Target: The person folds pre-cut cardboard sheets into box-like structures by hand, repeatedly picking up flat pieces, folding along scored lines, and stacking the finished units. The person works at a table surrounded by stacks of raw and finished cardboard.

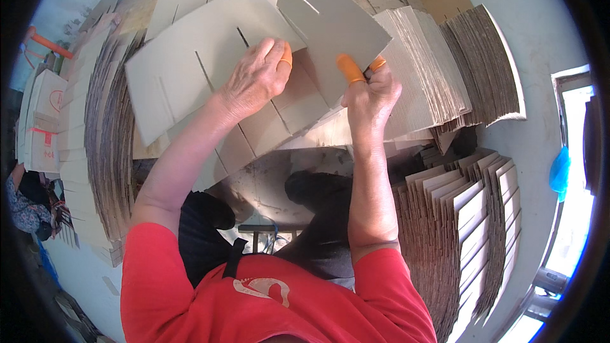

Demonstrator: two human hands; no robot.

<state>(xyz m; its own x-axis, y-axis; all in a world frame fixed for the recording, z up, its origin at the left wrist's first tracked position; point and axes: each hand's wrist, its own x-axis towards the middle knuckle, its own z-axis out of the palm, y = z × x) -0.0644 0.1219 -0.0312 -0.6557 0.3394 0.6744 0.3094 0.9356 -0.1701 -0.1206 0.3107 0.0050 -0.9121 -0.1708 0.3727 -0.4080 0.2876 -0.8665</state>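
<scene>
My left hand (262,74), with an orange finger cot, grips the right end of a slotted cardboard sheet (176,57). That sheet lies tilted over another slotted cardboard piece (257,128). My right hand (374,85), with orange cots on two fingers, pinches the lower edge of a second cardboard sheet (329,28), which stands raised at an angle and bears narrow slits. The two held sheets come close together between my hands; whether they touch is not clear.
Stacked cardboard sheets (414,71) stand right of my right hand, with a darker-edged stack (481,66) beyond. Bundles of slotted cardboard (443,228) are at the lower right. Another long row (107,128) runs along the left, beside printed cartons (45,119). A wall (533,24) bounds the right side.
</scene>
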